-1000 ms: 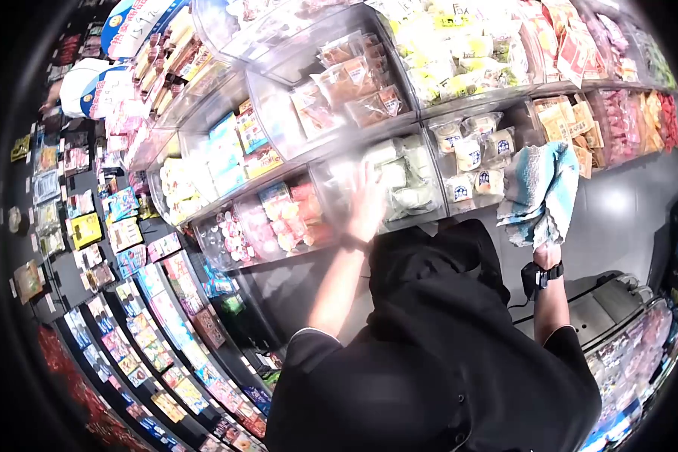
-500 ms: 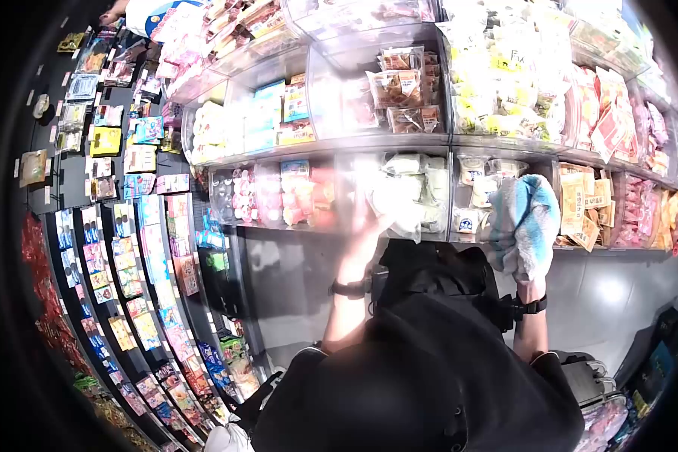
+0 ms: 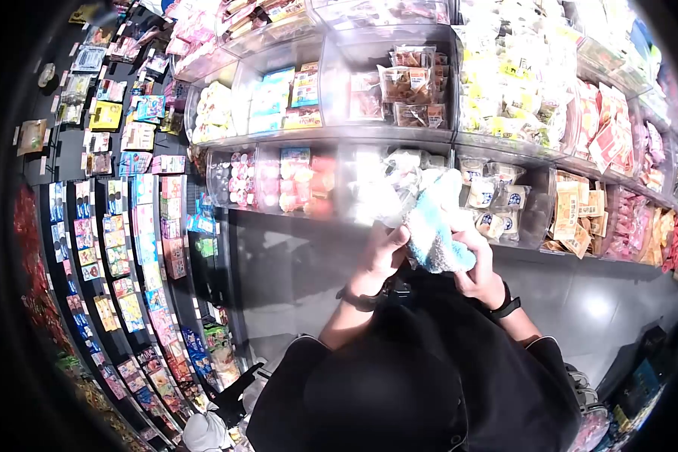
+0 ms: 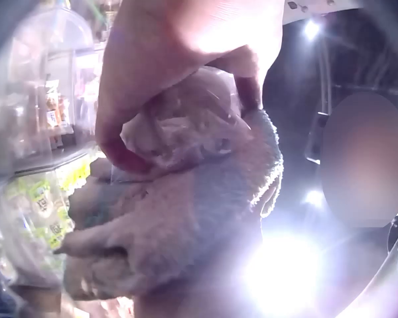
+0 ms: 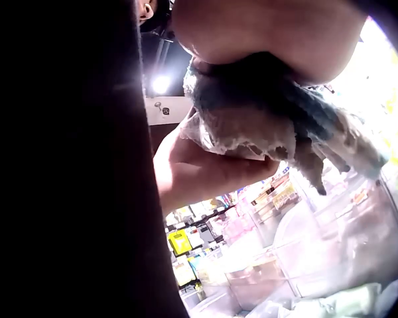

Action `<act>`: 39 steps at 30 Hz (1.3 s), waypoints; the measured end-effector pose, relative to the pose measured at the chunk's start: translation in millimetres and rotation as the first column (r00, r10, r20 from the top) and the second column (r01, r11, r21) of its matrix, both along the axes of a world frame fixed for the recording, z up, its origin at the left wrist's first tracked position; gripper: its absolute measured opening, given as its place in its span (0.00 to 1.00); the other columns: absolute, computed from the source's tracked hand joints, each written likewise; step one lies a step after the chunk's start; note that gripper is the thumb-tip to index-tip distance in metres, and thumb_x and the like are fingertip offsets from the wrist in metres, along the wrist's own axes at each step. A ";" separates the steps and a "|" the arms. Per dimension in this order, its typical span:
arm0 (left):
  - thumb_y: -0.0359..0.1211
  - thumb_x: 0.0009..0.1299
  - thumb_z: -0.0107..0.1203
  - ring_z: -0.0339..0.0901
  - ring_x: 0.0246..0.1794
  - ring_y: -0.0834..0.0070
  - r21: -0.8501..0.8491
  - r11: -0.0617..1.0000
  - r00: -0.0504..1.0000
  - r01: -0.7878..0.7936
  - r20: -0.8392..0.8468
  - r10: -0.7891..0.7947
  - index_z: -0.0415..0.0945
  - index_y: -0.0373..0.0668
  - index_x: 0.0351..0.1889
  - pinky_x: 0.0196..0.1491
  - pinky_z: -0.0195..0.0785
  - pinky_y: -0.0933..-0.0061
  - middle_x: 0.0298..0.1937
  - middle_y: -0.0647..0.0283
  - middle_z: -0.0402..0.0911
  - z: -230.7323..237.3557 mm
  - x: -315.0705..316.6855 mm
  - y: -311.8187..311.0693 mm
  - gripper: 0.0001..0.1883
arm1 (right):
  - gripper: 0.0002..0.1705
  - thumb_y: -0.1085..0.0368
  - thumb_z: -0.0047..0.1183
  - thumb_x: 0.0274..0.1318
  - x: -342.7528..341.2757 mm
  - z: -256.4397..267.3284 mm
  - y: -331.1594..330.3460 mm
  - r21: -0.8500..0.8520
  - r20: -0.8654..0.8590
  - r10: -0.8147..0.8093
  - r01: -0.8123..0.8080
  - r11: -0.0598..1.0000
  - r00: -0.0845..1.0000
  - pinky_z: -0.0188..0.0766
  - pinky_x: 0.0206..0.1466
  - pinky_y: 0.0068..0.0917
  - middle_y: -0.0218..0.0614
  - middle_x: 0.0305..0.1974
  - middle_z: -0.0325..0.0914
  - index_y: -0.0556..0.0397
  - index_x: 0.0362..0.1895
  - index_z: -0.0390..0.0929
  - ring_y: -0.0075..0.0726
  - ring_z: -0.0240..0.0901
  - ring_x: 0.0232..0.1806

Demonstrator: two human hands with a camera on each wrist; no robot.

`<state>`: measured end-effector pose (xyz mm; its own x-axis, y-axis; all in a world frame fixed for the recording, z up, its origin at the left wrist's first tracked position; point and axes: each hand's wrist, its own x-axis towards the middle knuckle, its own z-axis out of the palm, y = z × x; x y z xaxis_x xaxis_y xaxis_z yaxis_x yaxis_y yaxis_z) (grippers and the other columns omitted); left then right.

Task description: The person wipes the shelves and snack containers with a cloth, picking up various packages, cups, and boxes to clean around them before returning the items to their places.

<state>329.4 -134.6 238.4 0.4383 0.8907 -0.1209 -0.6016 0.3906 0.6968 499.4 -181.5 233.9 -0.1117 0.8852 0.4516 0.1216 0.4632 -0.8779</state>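
Cloth [image 3: 435, 237] meets packet [image 4: 192, 129]

Head: the cloth, apart to the right earlier, now touches the clear packet in front of the bins [image 3: 388, 136]; work apparently centres on the packet; left wrist: left hand [image 4: 186, 50] curls round the packet; right wrist: right hand [image 5: 272, 33] grips the cloth.

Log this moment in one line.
Left hand: holds clear packet | Right hand: grips blue-and-white cloth | Contact: cloth against packet | Beyond: stocked clear bins
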 end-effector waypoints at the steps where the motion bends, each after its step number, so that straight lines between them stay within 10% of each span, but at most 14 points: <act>1: 0.46 0.55 0.66 0.60 0.62 0.67 -0.085 0.992 0.990 0.089 -0.102 -0.097 0.47 0.33 0.66 0.63 0.52 0.65 0.62 0.56 0.61 2.7 -5.4 2.3 0.49 | 0.18 0.74 0.49 0.46 0.5 -3.5 -5.4 -0.111 -0.018 -0.023 0.021 0.994 1.000 0.64 0.50 0.36 0.48 0.40 0.73 0.59 0.44 0.66 0.49 0.70 0.43; 3: 0.45 0.53 0.67 0.56 0.64 0.66 0.109 0.993 0.981 0.050 -0.194 -0.028 0.46 0.34 0.67 0.65 0.49 0.65 0.64 0.56 0.58 10.4 0.5 4.5 0.51 | 0.16 0.72 0.50 0.49 1.3 -4.4 -6.2 -0.111 0.000 -0.084 0.083 0.990 0.996 0.63 0.51 0.34 0.46 0.40 0.71 0.59 0.45 0.65 0.44 0.68 0.44; 6: 0.41 0.52 0.69 0.50 0.68 0.67 0.235 0.969 0.965 0.073 -0.261 -0.009 0.44 0.36 0.68 0.67 0.43 0.64 0.67 0.56 0.52 9.1 4.9 0.2 0.52 | 0.13 0.68 0.46 0.58 -11.0 -12.3 -10.1 -0.353 -0.484 -0.214 0.035 0.935 0.848 0.58 0.55 0.33 0.43 0.49 0.63 0.59 0.46 0.65 0.38 0.62 0.49; 13: 0.33 0.53 0.67 0.61 0.61 0.70 0.488 0.868 0.880 0.090 -0.447 0.159 0.51 0.36 0.65 0.63 0.56 0.67 0.62 0.57 0.60 23.9 -1.6 0.8 0.44 | 0.19 0.64 0.47 0.59 -5.3 -18.4 -8.9 -0.280 -0.301 -0.164 0.078 0.957 0.939 0.58 0.57 0.34 0.41 0.50 0.63 0.60 0.52 0.63 0.37 0.62 0.52; 17: 0.24 0.55 0.63 0.64 0.59 0.71 0.600 0.796 0.657 0.078 -0.632 0.412 0.58 0.36 0.61 0.59 0.60 0.69 0.56 0.58 0.67 15.4 -2.9 13.8 0.35 | 0.21 0.66 0.46 0.57 11.3 -22.1 -4.8 -0.259 -0.175 -0.076 0.029 0.965 0.982 0.59 0.56 0.33 0.41 0.50 0.65 0.60 0.54 0.61 0.35 0.63 0.51; 21: 0.25 0.56 0.59 0.71 0.49 0.71 0.081 0.969 0.838 -0.234 -0.489 0.243 0.63 0.37 0.55 0.52 0.65 0.68 0.49 0.59 0.71 -48.3 -23.8 29.9 0.28 | 0.21 0.65 0.44 0.59 21.2 -39.5 -18.8 -0.557 -0.431 -0.265 -0.023 0.830 0.863 0.60 0.54 0.28 0.36 0.48 0.66 0.59 0.55 0.61 0.29 0.62 0.49; 23: 0.28 0.52 0.64 0.71 0.50 0.65 -0.366 0.907 0.976 -0.208 -0.143 0.166 0.62 0.42 0.59 0.51 0.68 0.65 0.52 0.60 0.71 -60.1 -37.0 48.0 0.34 | 0.22 0.60 0.42 0.61 29.5 -48.2 -26.1 -0.625 -0.526 -0.383 -0.040 0.779 0.759 0.65 0.50 0.29 0.39 0.48 0.69 0.60 0.56 0.61 0.30 0.66 0.47; 26: 0.31 0.52 0.64 0.71 0.49 0.62 0.221 0.965 0.469 0.142 -0.873 0.131 0.62 0.43 0.58 0.49 0.67 0.61 0.51 0.56 0.71 -72.2 -45.2 55.5 0.34 | 0.23 0.58 0.41 0.62 37.1 -37.1 -29.9 -0.670 -0.569 -0.507 -0.006 0.743 0.648 0.65 0.50 0.30 0.40 0.49 0.69 0.60 0.56 0.61 0.32 0.67 0.48; 29: 0.32 0.52 0.64 0.69 0.51 0.60 0.308 0.888 0.120 0.341 -0.951 0.284 0.61 0.44 0.59 0.50 0.66 0.59 0.52 0.55 0.69 -94.1 -48.7 61.7 0.35 | 0.24 0.57 0.40 0.62 45.1 -45.6 -47.9 -0.692 -0.463 -0.592 0.149 0.706 0.660 0.64 0.52 0.31 0.41 0.50 0.68 0.60 0.57 0.60 0.33 0.66 0.50; 34: 0.33 0.51 0.65 0.64 0.54 0.56 0.252 0.824 -0.189 0.508 -0.900 0.392 0.60 0.46 0.60 0.52 0.63 0.54 0.53 0.53 0.66 -141.2 -50.1 64.6 0.38 | 0.25 0.57 0.40 0.62 41.4 -51.5 -86.6 -0.714 -0.224 -0.737 0.408 0.569 0.637 0.61 0.55 0.32 0.42 0.53 0.67 0.60 0.58 0.60 0.36 0.63 0.53; 39: 0.35 0.49 0.66 0.60 0.58 0.53 0.225 0.791 -0.251 0.568 -0.869 0.427 0.59 0.48 0.61 0.53 0.60 0.50 0.55 0.51 0.63 -167.6 -49.5 68.6 0.40 | 0.26 0.56 0.40 0.62 26.7 -64.7 -122.7 -0.681 0.059 -0.803 0.612 0.402 0.593 0.58 0.58 0.33 0.44 0.55 0.65 0.60 0.59 0.60 0.39 0.61 0.56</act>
